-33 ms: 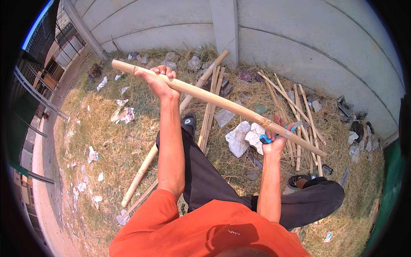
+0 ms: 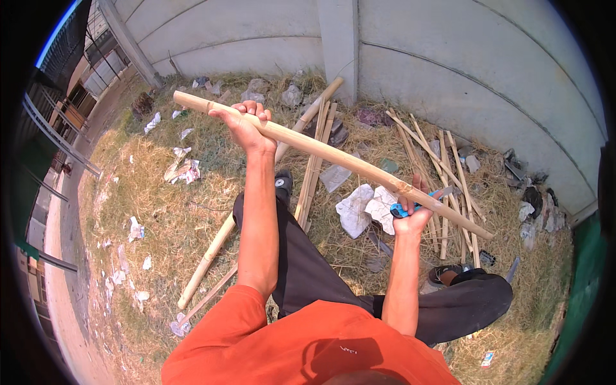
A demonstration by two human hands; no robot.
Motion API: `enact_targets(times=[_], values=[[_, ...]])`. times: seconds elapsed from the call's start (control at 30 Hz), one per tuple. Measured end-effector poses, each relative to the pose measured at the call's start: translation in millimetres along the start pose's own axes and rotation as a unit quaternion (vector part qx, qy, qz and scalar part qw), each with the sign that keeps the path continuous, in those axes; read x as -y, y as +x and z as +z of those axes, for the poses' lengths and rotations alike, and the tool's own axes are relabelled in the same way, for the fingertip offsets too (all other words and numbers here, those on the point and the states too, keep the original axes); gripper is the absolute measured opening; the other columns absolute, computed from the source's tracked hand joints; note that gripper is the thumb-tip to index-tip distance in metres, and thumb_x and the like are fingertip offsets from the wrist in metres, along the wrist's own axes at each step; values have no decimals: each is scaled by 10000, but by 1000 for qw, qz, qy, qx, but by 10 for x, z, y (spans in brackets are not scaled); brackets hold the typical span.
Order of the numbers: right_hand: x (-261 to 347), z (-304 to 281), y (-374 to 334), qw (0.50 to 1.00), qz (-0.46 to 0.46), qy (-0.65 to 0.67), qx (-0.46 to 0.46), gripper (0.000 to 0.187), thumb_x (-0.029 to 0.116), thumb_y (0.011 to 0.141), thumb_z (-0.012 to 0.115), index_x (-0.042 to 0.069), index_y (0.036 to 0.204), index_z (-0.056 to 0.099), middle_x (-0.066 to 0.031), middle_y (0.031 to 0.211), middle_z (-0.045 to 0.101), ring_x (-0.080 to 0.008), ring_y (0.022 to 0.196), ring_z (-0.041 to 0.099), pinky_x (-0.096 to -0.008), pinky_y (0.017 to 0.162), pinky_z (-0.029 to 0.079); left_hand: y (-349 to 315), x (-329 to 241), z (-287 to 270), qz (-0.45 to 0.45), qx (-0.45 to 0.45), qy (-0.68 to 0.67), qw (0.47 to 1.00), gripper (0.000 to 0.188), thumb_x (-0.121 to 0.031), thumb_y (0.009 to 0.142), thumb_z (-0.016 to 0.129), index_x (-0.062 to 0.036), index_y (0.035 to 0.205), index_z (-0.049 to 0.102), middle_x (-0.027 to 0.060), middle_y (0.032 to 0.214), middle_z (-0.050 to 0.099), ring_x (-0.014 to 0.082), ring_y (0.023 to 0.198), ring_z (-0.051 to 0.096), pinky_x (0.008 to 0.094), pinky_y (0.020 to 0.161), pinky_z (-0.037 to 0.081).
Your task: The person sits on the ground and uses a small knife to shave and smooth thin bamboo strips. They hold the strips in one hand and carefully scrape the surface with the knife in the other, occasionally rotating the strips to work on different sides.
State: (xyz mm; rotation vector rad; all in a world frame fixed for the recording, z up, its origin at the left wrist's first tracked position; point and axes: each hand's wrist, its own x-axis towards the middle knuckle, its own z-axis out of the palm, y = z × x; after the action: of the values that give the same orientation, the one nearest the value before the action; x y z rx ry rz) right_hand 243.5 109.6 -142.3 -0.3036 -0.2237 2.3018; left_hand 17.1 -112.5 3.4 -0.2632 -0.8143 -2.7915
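Note:
A long bamboo pole is held up across my body, sloping down from far left to near right. My left hand is closed round it close to its upper left end. Toward the lower right end, my right hand supports the pole from beneath, its fingers partly hidden behind it. That same hand grips a blue-handled knife, whose grey blade shows past the far side of the pole. The pole covers the middle of the knife.
Another bamboo pole lies on the dry grass, leaning toward the concrete wall. Split bamboo strips rest beside it, and more strips lie at the right. White stones and litter are scattered around my feet.
The pole and both hands sit almost as before, with a very slight shift to the right and down. Both holds are the same.

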Motion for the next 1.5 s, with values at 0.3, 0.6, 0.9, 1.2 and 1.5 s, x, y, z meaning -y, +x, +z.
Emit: enact_targets(times=[0.3, 0.6, 0.9, 1.2, 1.5], values=[[106, -277, -424, 985, 100, 141, -7, 482, 486, 1022, 340, 48, 980, 537, -28, 842, 614, -87, 398, 330, -228, 406, 332, -407, 208, -99, 19, 100, 115, 988, 422, -367, 977, 561, -91, 1216, 348, 45, 701, 512, 143, 528, 565, 268, 484, 504], [229, -155, -248, 988, 41, 124, -85, 455, 457, 1032, 319, 82, 805, 439, -20, 657, 501, -100, 384, 313, -253, 394, 315, -506, 126, -385, -110, 207, 287, 929, 774, -229, 917, 667, -16, 1452, 149, 85, 814, 608, 253, 728, 711, 315, 587, 612], [382, 529, -158, 971, -200, -58, -118, 480, 576, 975, 439, 102, 1015, 507, -30, 817, 539, -98, 498, 334, -254, 455, 301, -752, 428, -456, -211, 90, 323, 918, 907, -313, 844, 756, 106, 1414, 189, 161, 1036, 605, 266, 841, 693, 296, 630, 604], [997, 1584, 339, 877, -175, -390, 220, 521, 543, 959, 505, 35, 1001, 614, -13, 696, 570, -9, 437, 303, -194, 421, 270, -919, -47, -153, -432, 410, 562, 574, 519, -450, 958, 566, 55, 887, 661, 99, 686, 682, 132, 502, 627, 239, 438, 463], [-8, 1389, 248, 792, 63, -452, 406, 450, 483, 968, 532, 61, 956, 688, 31, 683, 557, -22, 534, 420, -203, 497, 324, -519, 647, 1064, -87, 473, 224, 848, 455, -398, 956, 587, -23, 1214, 583, 153, 1050, 682, 193, 891, 654, 344, 872, 494]])
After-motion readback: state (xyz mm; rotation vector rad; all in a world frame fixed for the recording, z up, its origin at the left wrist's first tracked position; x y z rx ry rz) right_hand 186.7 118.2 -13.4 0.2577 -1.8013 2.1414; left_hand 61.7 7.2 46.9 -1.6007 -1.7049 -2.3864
